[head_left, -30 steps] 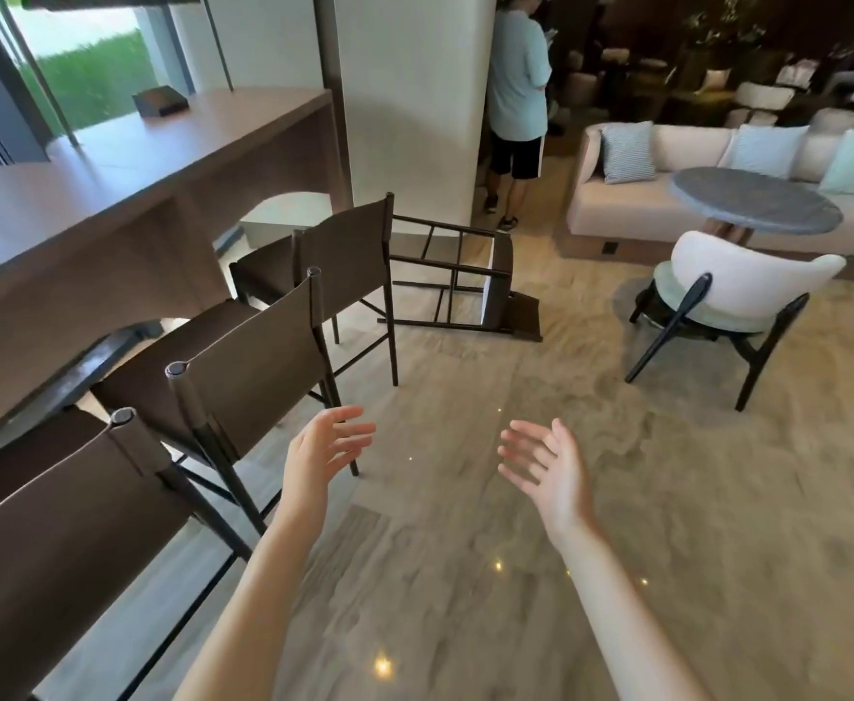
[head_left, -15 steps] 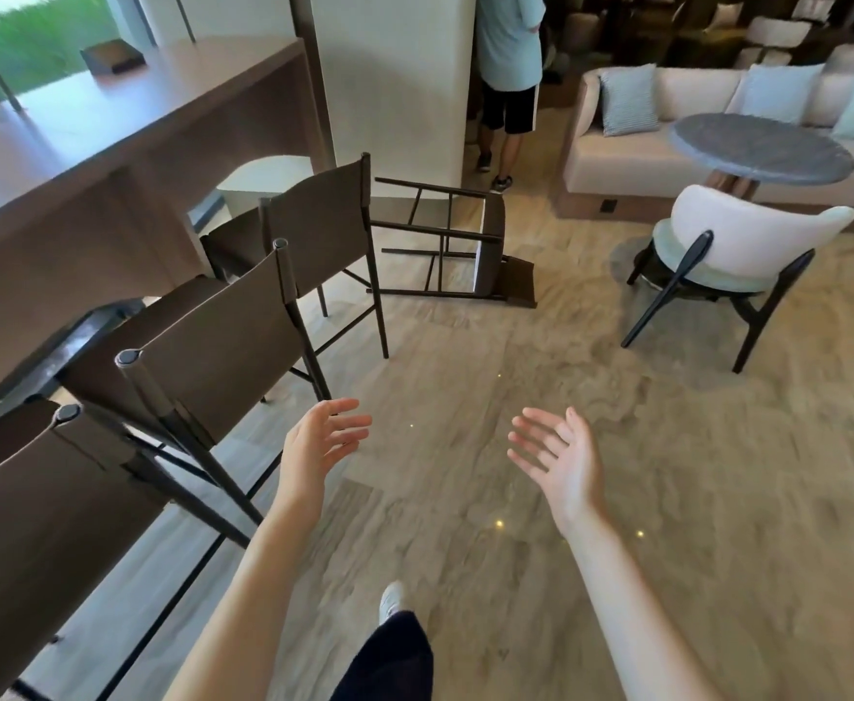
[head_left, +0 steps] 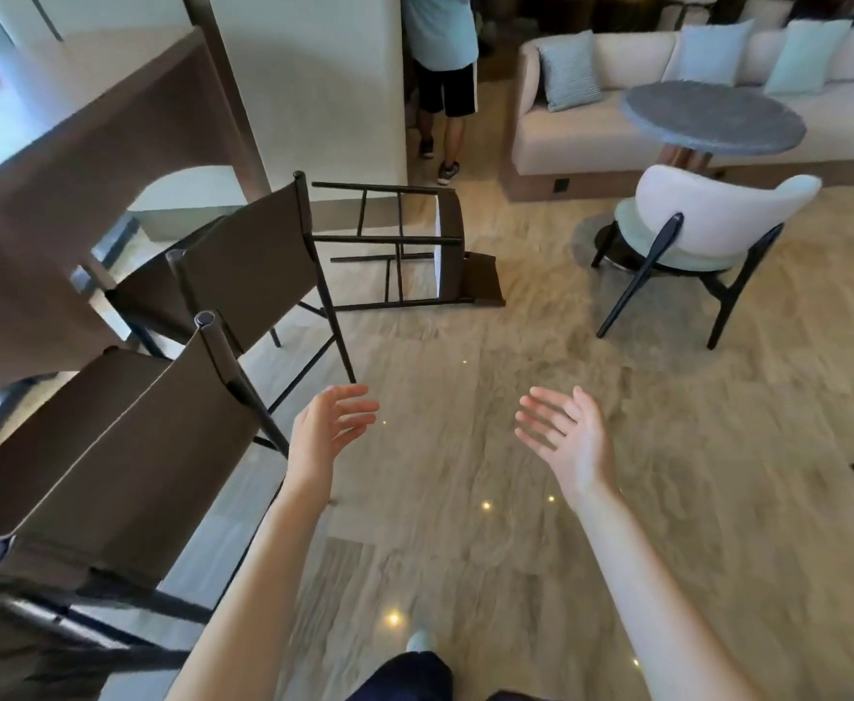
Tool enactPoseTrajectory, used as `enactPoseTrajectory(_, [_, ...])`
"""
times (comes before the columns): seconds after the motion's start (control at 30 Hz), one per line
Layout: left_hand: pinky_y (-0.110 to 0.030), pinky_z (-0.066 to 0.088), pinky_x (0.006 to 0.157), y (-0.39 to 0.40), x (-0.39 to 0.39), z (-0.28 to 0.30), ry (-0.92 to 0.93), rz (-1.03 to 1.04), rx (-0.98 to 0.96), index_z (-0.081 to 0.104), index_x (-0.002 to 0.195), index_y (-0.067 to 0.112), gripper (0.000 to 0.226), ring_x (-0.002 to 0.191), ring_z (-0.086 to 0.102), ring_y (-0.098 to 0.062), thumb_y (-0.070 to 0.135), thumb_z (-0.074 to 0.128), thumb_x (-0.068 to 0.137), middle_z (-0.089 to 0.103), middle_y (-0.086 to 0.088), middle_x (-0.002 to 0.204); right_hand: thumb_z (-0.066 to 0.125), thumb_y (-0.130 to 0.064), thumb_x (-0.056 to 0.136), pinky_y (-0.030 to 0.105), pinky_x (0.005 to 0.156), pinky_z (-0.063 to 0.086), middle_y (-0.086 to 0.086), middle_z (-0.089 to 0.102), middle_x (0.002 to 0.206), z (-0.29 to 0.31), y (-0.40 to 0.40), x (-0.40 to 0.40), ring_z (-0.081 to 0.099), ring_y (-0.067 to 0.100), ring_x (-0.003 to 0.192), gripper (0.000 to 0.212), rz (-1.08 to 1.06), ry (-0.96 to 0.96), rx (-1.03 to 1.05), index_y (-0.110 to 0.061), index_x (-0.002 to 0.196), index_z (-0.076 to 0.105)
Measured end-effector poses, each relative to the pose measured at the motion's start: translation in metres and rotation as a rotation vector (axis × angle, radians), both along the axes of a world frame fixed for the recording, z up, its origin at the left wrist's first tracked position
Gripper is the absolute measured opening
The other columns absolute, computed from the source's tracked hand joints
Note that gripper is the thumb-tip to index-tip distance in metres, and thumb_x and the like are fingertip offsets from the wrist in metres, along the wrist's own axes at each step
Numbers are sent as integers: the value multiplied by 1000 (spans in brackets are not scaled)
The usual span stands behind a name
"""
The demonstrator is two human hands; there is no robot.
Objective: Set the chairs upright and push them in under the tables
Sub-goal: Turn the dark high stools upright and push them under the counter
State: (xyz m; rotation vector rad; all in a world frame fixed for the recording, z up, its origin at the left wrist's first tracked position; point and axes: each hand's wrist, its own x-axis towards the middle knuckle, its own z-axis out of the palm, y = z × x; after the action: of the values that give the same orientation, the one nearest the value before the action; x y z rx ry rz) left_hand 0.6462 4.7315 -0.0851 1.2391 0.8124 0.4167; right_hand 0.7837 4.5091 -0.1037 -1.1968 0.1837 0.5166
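- A long brown wooden counter table (head_left: 86, 159) runs along the left side, with an arched opening in its side panel.
- Two upright dark brown fabric-backed chairs on thin black metal frames stand beside it: the nearer chair (head_left: 126, 457) at lower left, the farther chair (head_left: 248, 265) behind it, both with seats turned toward the counter.
- A white square pillar (head_left: 313, 88) rises behind them; a bystander in a light shirt and dark shorts (head_left: 442, 58) stands just past it.
- The tipped-over dark chair (head_left: 414, 245) lies on its side on the glossy beige stone-patterned floor (head_left: 465, 548), legs pointing left, near the pillar's foot.
- The left hand (head_left: 328, 432) hangs over the floor, fingers spread and loosely curled, holding nothing.
- The right hand (head_left: 566, 437) is likewise spread wide, palm turned inward, empty.
- At right, a white padded chair with black angled legs (head_left: 708, 220) faces a round grey stone table (head_left: 713, 118).
- A cream sofa (head_left: 566, 144) behind it carries pale blue cushions (head_left: 569, 70).
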Motion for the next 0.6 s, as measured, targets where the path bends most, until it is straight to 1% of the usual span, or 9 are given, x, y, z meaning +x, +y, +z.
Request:
enactPoseTrajectory(0.1, [-41,51,96,28,36,3,-8,-25,-15,68,105,4,33,99,66,-34,19,40,97,72,-18,99,37,-39,102,47,94,51,16,70,106,1,24,26,66,29,98,46,-25,5,-8,-4,104,68])
enactPoseTrajectory(0.23, [-40,51,95,48,81,-2,0,-64,-69,67,105,3,33,94,66,-30,19,41,94,73,-14,95,38,-38,101,48,95,49,16,70,104,1,42,58,65,30,97,45,-78,36,-25,-4,103,68])
enactPoseTrajectory(0.37, [-40,51,96,59,125,-11,24,-72,-108,67,108,2,33,96,66,-31,20,44,93,72,-18,100,37,-39,101,48,96,49,16,70,108,-4,50,96,66,30,98,47,-103,41,-62,-4,107,68])
enactPoseTrajectory(0.47, [-40,51,95,66,163,-17,47,-75,-123,68,104,3,30,92,66,-28,18,46,92,72,-18,99,36,-40,102,47,97,51,16,70,110,-9,58,131,66,30,101,47,-113,28,-91,-5,109,67])
enactPoseTrajectory(0.6, [-40,53,94,78,218,-27,77,-64,-107,69,98,7,28,89,67,-27,19,44,92,73,-13,92,36,-40,101,48,98,50,14,70,111,-18,73,192,66,30,104,47,-95,36,-99,-6,110,67])
